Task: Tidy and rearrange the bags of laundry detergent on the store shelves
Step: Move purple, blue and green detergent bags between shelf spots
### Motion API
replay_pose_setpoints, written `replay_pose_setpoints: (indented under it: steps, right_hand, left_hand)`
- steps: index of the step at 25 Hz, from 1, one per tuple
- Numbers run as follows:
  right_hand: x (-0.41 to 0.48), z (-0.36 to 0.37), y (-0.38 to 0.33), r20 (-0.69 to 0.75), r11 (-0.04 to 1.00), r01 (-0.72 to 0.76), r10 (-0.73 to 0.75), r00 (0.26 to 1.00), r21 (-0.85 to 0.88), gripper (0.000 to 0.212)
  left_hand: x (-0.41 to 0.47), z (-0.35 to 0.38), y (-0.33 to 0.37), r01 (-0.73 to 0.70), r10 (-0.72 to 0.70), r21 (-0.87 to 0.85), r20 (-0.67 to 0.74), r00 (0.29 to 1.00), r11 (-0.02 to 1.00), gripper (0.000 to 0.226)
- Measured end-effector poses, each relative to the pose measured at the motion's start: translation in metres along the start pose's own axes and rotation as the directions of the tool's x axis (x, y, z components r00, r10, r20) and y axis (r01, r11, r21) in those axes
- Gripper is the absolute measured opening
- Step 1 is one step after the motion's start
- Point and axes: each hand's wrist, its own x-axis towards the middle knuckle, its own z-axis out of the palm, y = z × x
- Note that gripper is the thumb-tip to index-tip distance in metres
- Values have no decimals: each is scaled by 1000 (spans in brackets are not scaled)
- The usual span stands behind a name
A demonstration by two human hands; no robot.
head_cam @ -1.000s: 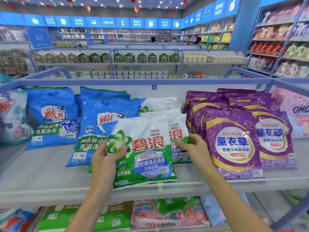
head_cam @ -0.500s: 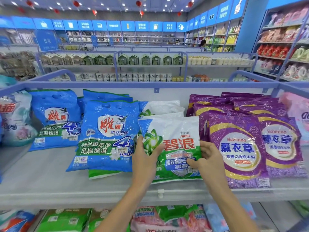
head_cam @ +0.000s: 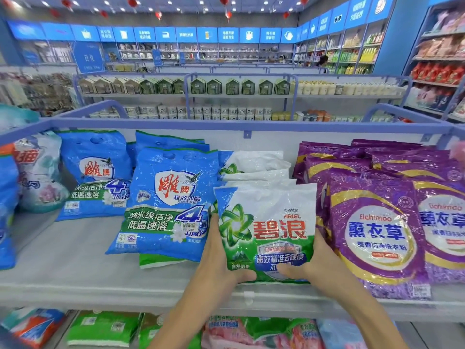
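1. You hold the green-and-white bag [head_cam: 266,222] upright at the front of the shelf [head_cam: 75,273], between the blue bags [head_cam: 171,197] and the purple bags [head_cam: 372,235]. Whether its bottom edge rests on the shelf is not clear.
2. Your left hand [head_cam: 221,268] grips the bag's lower left side, thumb curled over the front and fingers hidden behind. Your right hand [head_cam: 319,268] grips the lower right corner the same way.
3. The step in hand looks like seating this bag as the front of its own row: the white bags [head_cam: 254,167] of the same kind lean stacked just behind it.
4. The next move likely calls for leaning it back against that stack, label facing out, without nudging the purple bags that touch its right side, then letting go evenly so it does not slump forward.
5. A green edge [head_cam: 161,261] shows under the front blue bag; it is probably a stray bag that belongs in this row.
6. The shelf holds detergent bags sorted by colour, all looking sealed. The lower shelf [head_cam: 30,346] holds green and pink bags lying flat.
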Motion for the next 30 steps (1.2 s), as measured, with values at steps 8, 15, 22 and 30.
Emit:
replay_pose_setpoints:
  steps: [8, 15, 22, 30]
  right_hand:
    - [2, 26, -6, -98, 997, 62, -58, 994, 39, 62]
    - [-12, 35, -10, -210, 996, -42, 24, 977, -81, 72]
    - [-33, 75, -35, -454, 944, -8, -152, 878, -331, 101]
    - [-25, 171, -80, -422, 823, 456, -567, 708, -340, 40]
  left_hand:
    - [10, -14, -4, -7, 7, -35, 1, 1000, 999, 124]
    - [-24, -54, 0, -2, -29, -147, -211, 977, 989, 67]
    - [15, -163, -19, 369, -326, -20, -515, 793, 929, 77]
    - [39, -196, -39, 349, -392, -261, -132, 910, 900, 68]
